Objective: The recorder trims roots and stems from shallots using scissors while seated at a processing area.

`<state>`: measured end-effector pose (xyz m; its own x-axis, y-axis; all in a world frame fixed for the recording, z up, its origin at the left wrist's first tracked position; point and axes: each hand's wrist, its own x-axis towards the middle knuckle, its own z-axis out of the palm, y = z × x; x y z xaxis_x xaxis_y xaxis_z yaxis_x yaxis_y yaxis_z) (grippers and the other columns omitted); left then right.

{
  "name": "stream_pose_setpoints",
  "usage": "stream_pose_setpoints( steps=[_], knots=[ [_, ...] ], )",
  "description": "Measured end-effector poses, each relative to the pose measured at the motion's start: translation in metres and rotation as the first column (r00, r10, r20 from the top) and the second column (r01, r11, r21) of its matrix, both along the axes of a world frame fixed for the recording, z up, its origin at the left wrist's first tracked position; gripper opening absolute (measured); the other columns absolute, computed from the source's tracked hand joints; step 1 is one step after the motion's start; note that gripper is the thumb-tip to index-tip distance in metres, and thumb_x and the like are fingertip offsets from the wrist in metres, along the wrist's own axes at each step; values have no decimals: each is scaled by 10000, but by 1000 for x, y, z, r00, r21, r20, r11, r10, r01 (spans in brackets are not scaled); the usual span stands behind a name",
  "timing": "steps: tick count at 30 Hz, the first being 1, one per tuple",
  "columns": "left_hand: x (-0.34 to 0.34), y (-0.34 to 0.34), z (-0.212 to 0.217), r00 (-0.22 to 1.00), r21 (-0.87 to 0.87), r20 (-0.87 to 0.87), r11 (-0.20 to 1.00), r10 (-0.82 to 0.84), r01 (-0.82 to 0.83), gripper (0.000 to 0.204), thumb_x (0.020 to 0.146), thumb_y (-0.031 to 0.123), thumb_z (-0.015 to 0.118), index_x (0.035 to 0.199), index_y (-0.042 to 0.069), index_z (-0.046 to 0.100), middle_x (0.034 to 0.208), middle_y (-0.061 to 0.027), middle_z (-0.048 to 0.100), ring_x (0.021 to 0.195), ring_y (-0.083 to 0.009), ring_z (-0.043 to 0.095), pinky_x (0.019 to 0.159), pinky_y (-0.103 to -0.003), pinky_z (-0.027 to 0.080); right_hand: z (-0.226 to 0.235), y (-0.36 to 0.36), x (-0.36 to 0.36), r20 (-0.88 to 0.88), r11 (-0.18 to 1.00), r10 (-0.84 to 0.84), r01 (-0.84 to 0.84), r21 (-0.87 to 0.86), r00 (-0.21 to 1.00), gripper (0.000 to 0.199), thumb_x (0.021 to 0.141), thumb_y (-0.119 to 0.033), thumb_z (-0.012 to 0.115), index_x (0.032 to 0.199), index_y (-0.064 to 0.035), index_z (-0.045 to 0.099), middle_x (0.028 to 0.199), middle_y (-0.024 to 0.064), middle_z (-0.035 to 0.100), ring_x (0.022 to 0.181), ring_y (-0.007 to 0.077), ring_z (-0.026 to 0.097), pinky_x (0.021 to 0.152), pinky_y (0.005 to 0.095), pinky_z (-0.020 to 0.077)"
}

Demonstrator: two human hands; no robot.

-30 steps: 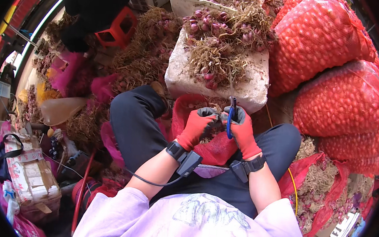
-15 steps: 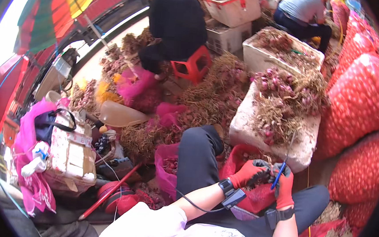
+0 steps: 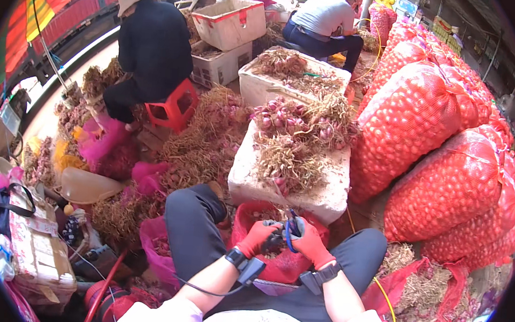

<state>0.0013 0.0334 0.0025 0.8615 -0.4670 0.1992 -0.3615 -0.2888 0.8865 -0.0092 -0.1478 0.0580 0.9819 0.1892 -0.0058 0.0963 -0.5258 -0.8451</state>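
Observation:
Over a red mesh bag between my knees, my two gloved hands work close together. My right hand, in a red glove with dark fingers, is closed around blue-handled scissors. Beside it, my left hand has its fingers curled, and what they pinch is too small to make out. Just beyond the hands stands a white foam box, with a heap of purplish bulbs on dry stalks on top. Part of the bag's contents is hidden by my hands.
Full red mesh sacks are stacked at the right. A pink mesh bag lies by my left knee, and a red pole slants nearby. Ahead, one person sits on a red stool; another bends over farther back. A yellow cord runs at right.
The view has turned rightward, so the scene sits farther left and more sacks show. My hands stay together over the bag, and the scissors remain in my right hand.

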Motion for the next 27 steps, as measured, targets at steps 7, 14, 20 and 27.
stream_pose_setpoints(
  steps=[7,14,20,27],
  knots=[
    [2,-11,11,651,-369,-756,869,-74,-330,128,844,156,593,833,31,621,715,-18,600,615,-105,571,553,-282,489,-8,5,-4,177,998,47,-38,-49,983,265,771,-167,676,970,-19,585,769,80,626,681,174,601,646,320,476],
    [0,1,-5,997,-41,-27,997,-67,65,214,891,261,550,897,60,625,719,-26,618,611,-105,583,549,-279,496,-21,12,-3,-451,779,56,243,578,891,170,839,-72,618,992,1,595,800,34,631,617,64,552,496,204,451],
    [-5,4,12,841,-457,-494,889,-222,-34,127,836,123,596,909,37,655,822,-12,644,709,-93,588,675,-254,490,-36,8,2,-24,954,64,-54,294,998,274,794,-30,652,1046,11,554,952,40,616,870,106,572,807,263,468],
    [-14,2,29,894,-182,-435,963,104,-201,216,834,216,607,773,12,640,650,9,576,617,-79,466,584,-280,426,-12,-2,-1,-251,840,194,-29,541,948,216,787,-75,679,962,-35,560,838,2,593,762,78,557,698,228,462]
  ],
)
